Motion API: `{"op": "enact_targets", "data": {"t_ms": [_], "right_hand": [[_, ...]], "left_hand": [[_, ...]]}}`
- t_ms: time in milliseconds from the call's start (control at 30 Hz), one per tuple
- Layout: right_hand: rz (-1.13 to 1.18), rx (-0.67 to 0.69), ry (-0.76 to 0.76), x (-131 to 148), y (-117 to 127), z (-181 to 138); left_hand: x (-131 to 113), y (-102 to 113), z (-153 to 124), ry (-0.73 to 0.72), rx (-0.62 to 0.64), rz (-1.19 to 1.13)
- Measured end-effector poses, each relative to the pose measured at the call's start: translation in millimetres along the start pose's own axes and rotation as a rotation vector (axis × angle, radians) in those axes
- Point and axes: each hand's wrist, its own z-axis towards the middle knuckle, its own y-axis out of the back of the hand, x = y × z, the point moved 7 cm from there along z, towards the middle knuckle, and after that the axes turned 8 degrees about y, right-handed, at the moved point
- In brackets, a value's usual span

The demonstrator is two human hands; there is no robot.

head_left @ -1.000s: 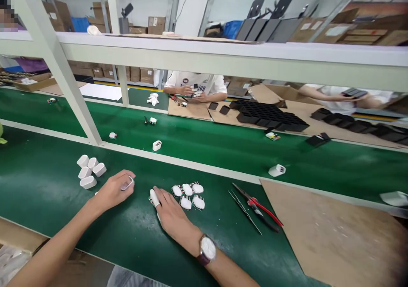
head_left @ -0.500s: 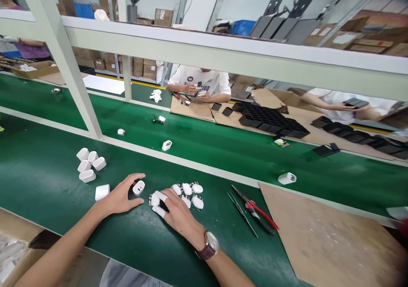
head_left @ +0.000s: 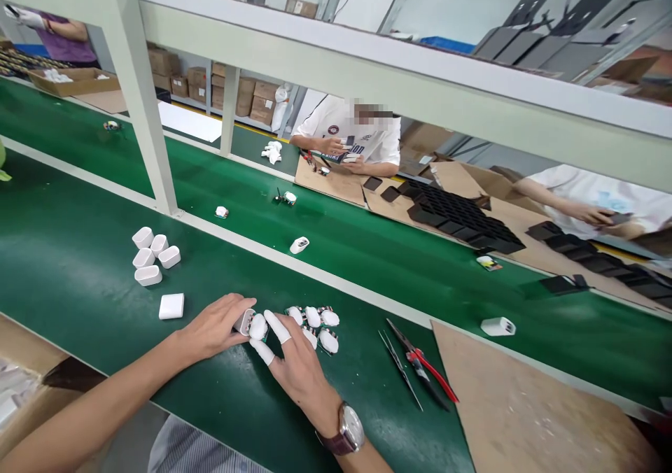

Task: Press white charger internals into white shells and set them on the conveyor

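Observation:
My left hand (head_left: 218,327) grips a white plastic charger housing (head_left: 243,321), its open end facing right. At that opening is a circuit board with a white pad (head_left: 259,327), held between the thumb and index finger of my right hand (head_left: 299,371), which wear white finger cots. How far the board sits inside the housing I cannot tell. Beside the right hand lie several similar padded boards (head_left: 329,341). Left of the left hand, one white housing (head_left: 171,306) lies on its side, with several open housings (head_left: 148,276) grouped behind it.
Tweezers (head_left: 400,369) and red-handled pliers (head_left: 423,368) lie right of my hands, near a cardboard sheet (head_left: 504,403). A raised strip (head_left: 315,270) divides my bench from the green belt (head_left: 357,249), which carries chargers and boards. An overhead frame (head_left: 139,95) crosses ahead; co-workers sit beyond.
My left hand has closed on the housing, whose open end now faces right. My right hand has brought the board up to it. The camera view has shifted.

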Motion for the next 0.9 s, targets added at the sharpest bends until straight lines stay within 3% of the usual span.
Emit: {"op": "enact_targets", "data": {"t_ms": [200, 467, 733, 900], "right_hand": [[-0.05, 0.118, 0.018, 2, -1, 8], [-0.116, 0.267, 0.021, 2, -12, 13], [-0.124, 0.169, 0.047, 7, -3, 13], [-0.118, 0.166, 0.02, 9, -18, 9]], "left_hand": [[1, -6, -1, -0.024, 0.026, 0.056], [5, -11, -1, 0.055, 0.129, 0.042], [18, -16, -4, 0.164, 0.133, -0.126], [20, -19, -4, 0.192, 0.147, -0.184]]}}
